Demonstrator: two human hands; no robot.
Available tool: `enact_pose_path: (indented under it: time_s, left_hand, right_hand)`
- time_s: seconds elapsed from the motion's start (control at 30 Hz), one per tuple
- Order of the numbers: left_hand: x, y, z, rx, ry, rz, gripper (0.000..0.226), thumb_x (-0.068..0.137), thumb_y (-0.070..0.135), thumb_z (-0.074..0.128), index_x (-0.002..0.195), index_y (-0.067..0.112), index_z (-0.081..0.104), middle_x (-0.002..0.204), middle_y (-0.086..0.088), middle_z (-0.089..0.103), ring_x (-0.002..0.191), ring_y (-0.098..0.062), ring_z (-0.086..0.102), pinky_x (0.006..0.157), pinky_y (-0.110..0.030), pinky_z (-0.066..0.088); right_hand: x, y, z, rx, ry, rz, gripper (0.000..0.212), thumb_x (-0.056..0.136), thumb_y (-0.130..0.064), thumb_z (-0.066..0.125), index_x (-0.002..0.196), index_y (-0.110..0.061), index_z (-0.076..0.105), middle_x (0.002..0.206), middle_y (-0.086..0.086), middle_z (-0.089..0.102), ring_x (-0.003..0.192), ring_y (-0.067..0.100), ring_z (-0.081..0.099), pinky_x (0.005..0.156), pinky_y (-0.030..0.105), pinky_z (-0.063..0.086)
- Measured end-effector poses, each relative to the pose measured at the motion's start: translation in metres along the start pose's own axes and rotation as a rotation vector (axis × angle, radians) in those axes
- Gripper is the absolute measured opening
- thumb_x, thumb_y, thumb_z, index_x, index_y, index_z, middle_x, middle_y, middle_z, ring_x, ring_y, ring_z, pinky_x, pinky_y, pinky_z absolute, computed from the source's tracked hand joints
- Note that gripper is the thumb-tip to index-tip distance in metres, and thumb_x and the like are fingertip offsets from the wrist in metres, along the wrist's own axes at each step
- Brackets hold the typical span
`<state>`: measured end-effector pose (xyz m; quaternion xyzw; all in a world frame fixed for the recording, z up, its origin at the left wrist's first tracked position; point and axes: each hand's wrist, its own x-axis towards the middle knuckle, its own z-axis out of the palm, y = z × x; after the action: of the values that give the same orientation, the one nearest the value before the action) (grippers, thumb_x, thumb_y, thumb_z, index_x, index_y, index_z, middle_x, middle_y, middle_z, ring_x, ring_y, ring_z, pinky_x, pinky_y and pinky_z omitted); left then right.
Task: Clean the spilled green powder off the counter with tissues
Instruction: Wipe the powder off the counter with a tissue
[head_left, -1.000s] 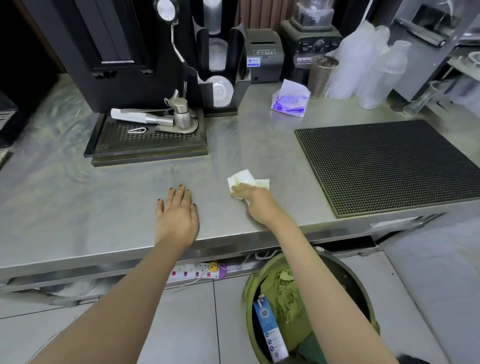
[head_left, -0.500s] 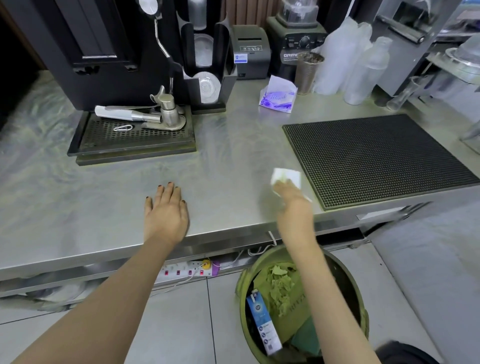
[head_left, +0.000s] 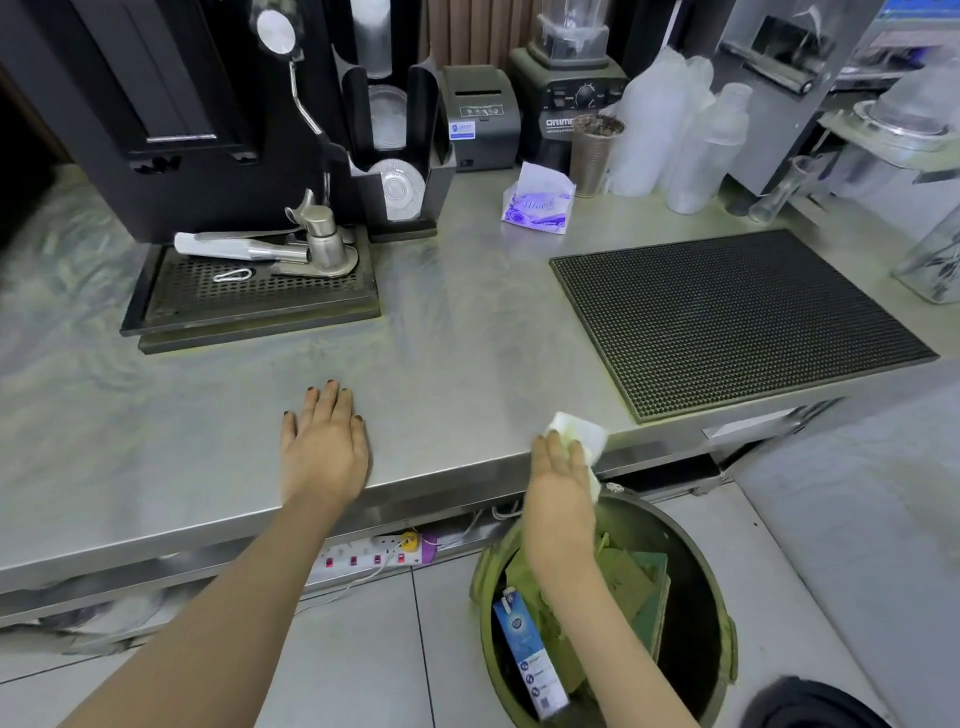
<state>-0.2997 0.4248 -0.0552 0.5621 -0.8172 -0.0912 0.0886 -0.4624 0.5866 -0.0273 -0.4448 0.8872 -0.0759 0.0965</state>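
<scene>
My right hand (head_left: 561, 480) grips a white tissue (head_left: 582, 434), stained faintly green, right at the front edge of the steel counter (head_left: 457, 332). The hand hangs over the edge, above a green bin (head_left: 722, 644) on the floor that holds green-stained tissues and a blue milk carton (head_left: 530, 654). My left hand (head_left: 322, 441) lies flat on the counter near the front edge, fingers spread, holding nothing. Faint green powder smears streak the counter, mostly at the left and around the drip tray (head_left: 254, 296). A purple tissue pack (head_left: 537, 202) sits at the back.
A black rubber bar mat (head_left: 727, 317) covers the counter's right side. At the back stand a black machine (head_left: 171, 104), a lid holder (head_left: 395, 171), a receipt printer (head_left: 480, 114), a blender (head_left: 571, 88), a metal cup (head_left: 595, 150) and plastic bottles (head_left: 696, 135). A power strip (head_left: 369, 558) hangs under the counter.
My right hand has swept the tissue rightwards and back toward me, from mid-counter to the front edge above the bin. My left hand has stayed flat in place.
</scene>
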Motion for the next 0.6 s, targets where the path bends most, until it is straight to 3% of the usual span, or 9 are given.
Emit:
enact_pose_path:
  time_s: [0.07,0.2,0.3,0.37,0.5,0.6]
  left_hand:
    - [0.000,0.000,0.000,0.003,-0.002,-0.001,0.047,0.097,0.024,0.024,0.142,0.011,0.029,0.153,-0.004,0.020,0.142,-0.021,0.011,0.115,-0.042,0.008]
    - [0.000,0.000,0.000,0.012,-0.002,0.002,0.047,0.098,0.025,0.023,0.143,0.011,0.028,0.154,-0.004,0.019,0.142,-0.021,0.011,0.115,-0.042,0.008]
    - [0.000,0.000,0.000,0.011,-0.003,0.001,0.047,0.098,0.025,0.022,0.143,0.012,0.028,0.154,-0.003,0.018,0.142,-0.021,0.010,0.115,-0.042,0.007]
    - [0.000,0.001,0.000,0.009,-0.002,0.004,0.047,0.098,0.025,0.022,0.143,0.012,0.028,0.154,-0.003,0.018,0.142,-0.021,0.010,0.116,-0.042,0.007]
    - [0.000,0.000,-0.001,0.005,-0.007,0.000,0.047,0.098,0.026,0.022,0.143,0.013,0.027,0.154,-0.003,0.018,0.142,-0.020,0.009,0.116,-0.042,0.007]
    - [0.000,0.000,-0.001,0.009,-0.011,-0.001,0.048,0.098,0.026,0.020,0.143,0.014,0.026,0.154,-0.002,0.017,0.143,-0.020,0.008,0.116,-0.041,0.006]
  right_hand:
    - [-0.013,0.010,-0.016,0.046,0.012,0.034,0.063,0.089,0.003,0.046,0.144,-0.004,0.016,0.154,0.011,0.014,0.143,0.028,0.007,0.119,0.037,0.008]
    - [0.028,-0.012,-0.037,0.401,0.278,-0.043,0.061,0.082,0.018,0.038,0.139,-0.003,0.033,0.149,0.012,0.030,0.143,0.026,0.010,0.116,0.029,0.007]
    - [0.103,-0.040,-0.040,0.507,0.228,-0.116,0.048,0.084,0.013,0.037,0.130,0.001,0.046,0.140,0.019,0.040,0.134,0.033,0.029,0.113,0.034,0.021]
    - [0.152,-0.063,-0.033,0.448,0.162,-0.113,0.038,0.089,0.004,0.037,0.125,0.001,0.049,0.134,0.021,0.043,0.125,0.034,0.038,0.103,0.035,0.031]
    - [0.186,-0.106,0.006,0.220,-0.065,-0.365,0.039,0.092,0.002,0.032,0.129,0.001,0.044,0.136,0.020,0.042,0.125,0.032,0.039,0.099,0.039,0.033]
    - [0.187,-0.104,0.024,0.088,-0.056,-0.451,0.044,0.089,0.004,0.033,0.132,-0.004,0.040,0.139,0.013,0.039,0.127,0.029,0.035,0.099,0.041,0.032]
